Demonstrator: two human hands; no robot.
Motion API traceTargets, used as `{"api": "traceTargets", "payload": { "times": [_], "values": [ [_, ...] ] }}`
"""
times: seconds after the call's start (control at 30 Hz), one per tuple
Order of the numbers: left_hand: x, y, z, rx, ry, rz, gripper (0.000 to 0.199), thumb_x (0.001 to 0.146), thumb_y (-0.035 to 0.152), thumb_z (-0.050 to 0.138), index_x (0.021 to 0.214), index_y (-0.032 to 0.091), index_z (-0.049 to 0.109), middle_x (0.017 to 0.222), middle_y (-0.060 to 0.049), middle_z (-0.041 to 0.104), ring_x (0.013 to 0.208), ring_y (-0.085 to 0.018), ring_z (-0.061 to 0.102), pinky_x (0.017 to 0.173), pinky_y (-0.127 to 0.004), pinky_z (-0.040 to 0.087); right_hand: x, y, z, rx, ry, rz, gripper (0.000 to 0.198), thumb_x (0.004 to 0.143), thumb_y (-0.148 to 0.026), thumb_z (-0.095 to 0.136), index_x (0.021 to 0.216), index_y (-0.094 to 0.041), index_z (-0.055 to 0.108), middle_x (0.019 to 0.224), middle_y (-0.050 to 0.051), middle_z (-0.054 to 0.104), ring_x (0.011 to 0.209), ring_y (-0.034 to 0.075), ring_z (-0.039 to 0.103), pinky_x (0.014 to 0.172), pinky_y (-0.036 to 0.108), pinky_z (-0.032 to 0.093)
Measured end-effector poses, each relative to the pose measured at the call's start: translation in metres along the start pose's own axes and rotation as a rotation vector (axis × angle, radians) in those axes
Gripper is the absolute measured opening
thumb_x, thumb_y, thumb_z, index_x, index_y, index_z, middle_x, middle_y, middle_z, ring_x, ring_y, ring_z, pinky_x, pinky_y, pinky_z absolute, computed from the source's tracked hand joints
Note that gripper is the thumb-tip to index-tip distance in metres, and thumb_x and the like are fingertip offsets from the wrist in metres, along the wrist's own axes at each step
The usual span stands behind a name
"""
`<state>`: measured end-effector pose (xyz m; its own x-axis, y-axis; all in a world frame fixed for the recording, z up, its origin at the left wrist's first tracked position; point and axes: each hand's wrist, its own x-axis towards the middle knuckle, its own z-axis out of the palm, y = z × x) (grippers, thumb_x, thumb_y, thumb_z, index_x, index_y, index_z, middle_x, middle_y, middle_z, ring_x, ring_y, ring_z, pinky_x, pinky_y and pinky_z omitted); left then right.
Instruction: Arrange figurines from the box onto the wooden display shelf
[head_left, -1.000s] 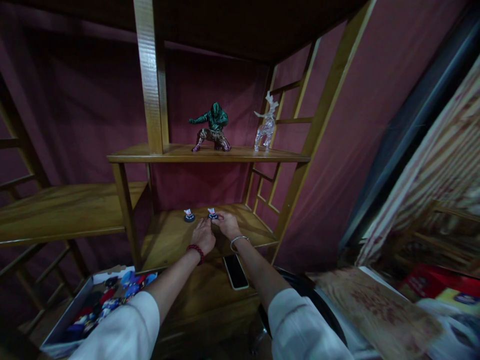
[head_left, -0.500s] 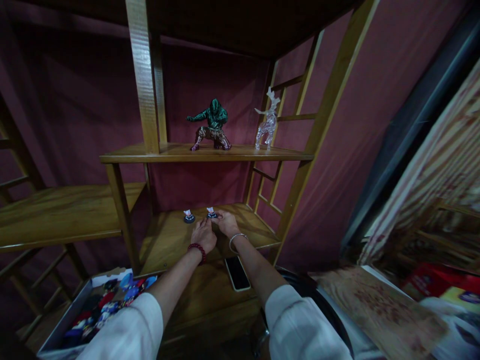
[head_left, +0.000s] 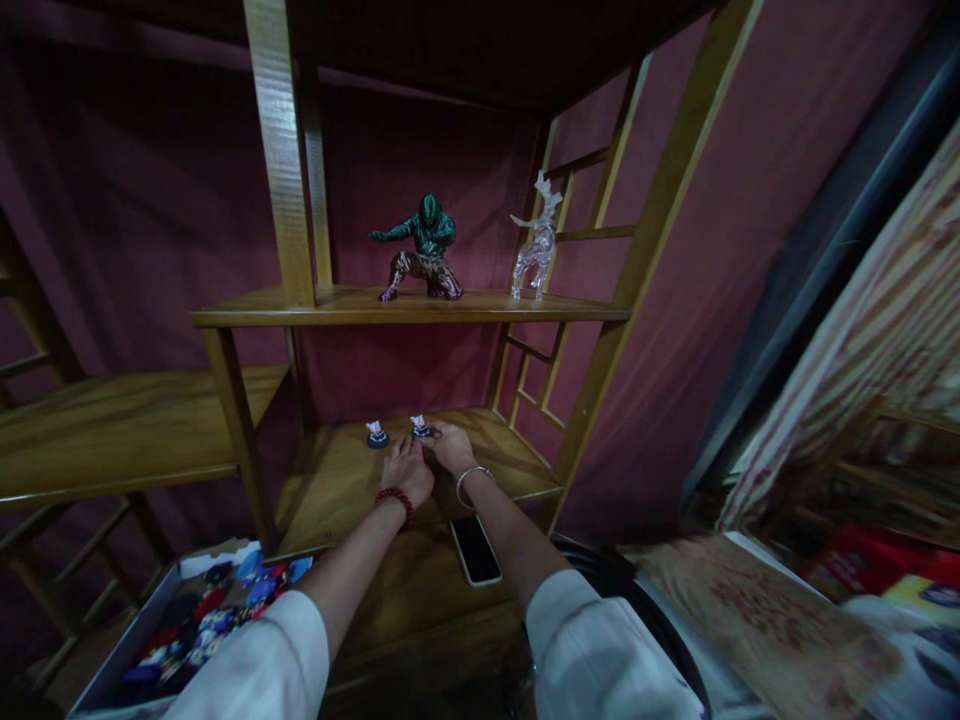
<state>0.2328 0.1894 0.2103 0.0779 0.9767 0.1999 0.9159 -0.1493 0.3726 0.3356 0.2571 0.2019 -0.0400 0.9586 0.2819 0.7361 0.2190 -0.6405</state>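
Note:
A small white-and-dark figurine (head_left: pixel 420 426) on a dark round base stands on the lower shelf. My right hand (head_left: pixel 454 448), with a silver bangle at the wrist, pinches its base from the right. Against the front left of that base are the fingertips of my left hand (head_left: pixel 407 472), which wears a red bead bracelet; its fingers are bent and partly hidden. To the left, a similar second figurine (head_left: pixel 376 435) stands upright, apart from both hands. Below my hands lies a phone (head_left: pixel 476 550) with a dark screen.
On the upper shelf (head_left: pixel 345 312) stand a green-and-bronze crouching figure (head_left: pixel 427 245) and a clear deer figurine (head_left: pixel 535 245). A box (head_left: pixel 97 655) of several colourful figurines sits at lower left. Wooden posts (head_left: pixel 238 435) frame the shelves. A patterned board (head_left: pixel 757 605) lies at right.
The figurine between my hands has shifted very slightly left along with my fingers. The view has moved a little; otherwise the scene looks the same.

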Motion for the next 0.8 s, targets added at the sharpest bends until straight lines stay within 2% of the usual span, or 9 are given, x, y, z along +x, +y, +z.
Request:
{"api": "traceTargets", "payload": {
  "times": [0.4, 0.6, 0.8],
  "values": [
    [-0.0011, 0.0011, 0.0002, -0.022, -0.027, -0.023, 0.053, 0.075, 0.015, 0.032, 0.128, 0.012, 0.033, 0.138, -0.008, 0.031, 0.128, -0.022, 0.018, 0.099, -0.043, 0.025, 0.0040, 0.0014, 0.0018, 0.009, -0.015, -0.006, 0.028, 0.069, -0.027, 0.061, 0.097, -0.026, 0.062, 0.088, -0.002, 0.067, 0.082, 0.012, 0.060, 0.073, 0.019, 0.044],
    [-0.0020, 0.0003, 0.0021, -0.013, 0.004, -0.003, 0.051, 0.075, 0.015, 0.031, 0.126, 0.013, 0.035, 0.137, -0.007, 0.033, 0.128, -0.022, 0.019, 0.099, -0.043, 0.026, 0.0037, 0.0016, 0.0015, -0.038, -0.017, -0.038, 0.026, 0.070, -0.028, 0.060, 0.096, -0.026, 0.063, 0.087, -0.002, 0.067, 0.082, 0.013, 0.060, 0.072, 0.020, 0.044],
    [-0.0028, 0.0018, 0.0008, -0.015, -0.023, -0.026, 0.054, 0.076, 0.015, 0.030, 0.129, 0.014, 0.030, 0.139, -0.008, 0.029, 0.129, -0.022, 0.015, 0.100, -0.045, 0.023, 0.0031, -0.0001, 0.0001, -0.056, -0.026, -0.022, 0.027, 0.070, -0.027, 0.061, 0.097, -0.027, 0.062, 0.091, -0.002, 0.067, 0.086, 0.014, 0.060, 0.075, 0.020, 0.044]
  ]
}}
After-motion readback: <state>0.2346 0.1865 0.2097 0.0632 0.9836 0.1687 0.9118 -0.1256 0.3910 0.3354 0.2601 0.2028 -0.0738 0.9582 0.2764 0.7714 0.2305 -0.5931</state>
